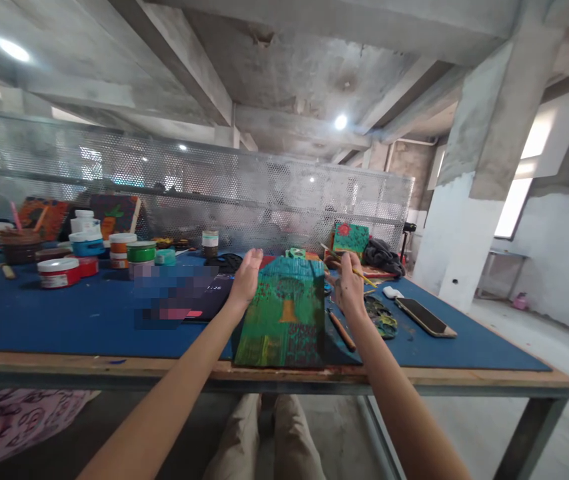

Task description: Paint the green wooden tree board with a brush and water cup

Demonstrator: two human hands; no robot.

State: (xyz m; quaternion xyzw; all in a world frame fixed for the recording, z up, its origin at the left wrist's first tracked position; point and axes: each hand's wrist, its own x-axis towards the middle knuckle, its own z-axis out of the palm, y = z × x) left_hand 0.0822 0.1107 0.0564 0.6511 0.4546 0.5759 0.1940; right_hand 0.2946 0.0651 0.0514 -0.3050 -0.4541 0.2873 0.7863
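In the middle of the table stands or lies a painted canvas (269, 327), green with a tree that has a yellow-orange trunk and blue along the top. My left hand (246, 280) is at its upper left edge, fingers stretched out and close together; whether they press on the edge I cannot tell. My right hand (350, 287) is closed round a thin paintbrush (363, 275) to the right of the canvas, with the bristles pointing up and left. Below that hand lies a tool with a brown wooden handle (343, 331). A paint-smeared palette (387, 323) is partly hidden behind my right wrist.
A phone (424, 316) lies at the right, near a white object (392, 292). Paint jars (58, 273) cluster at the left. A dark screen or tablet (209, 293) sits beside my left forearm. A perforated metal partition (274, 200) closes off the back. Another small painting (352, 240) leans there.
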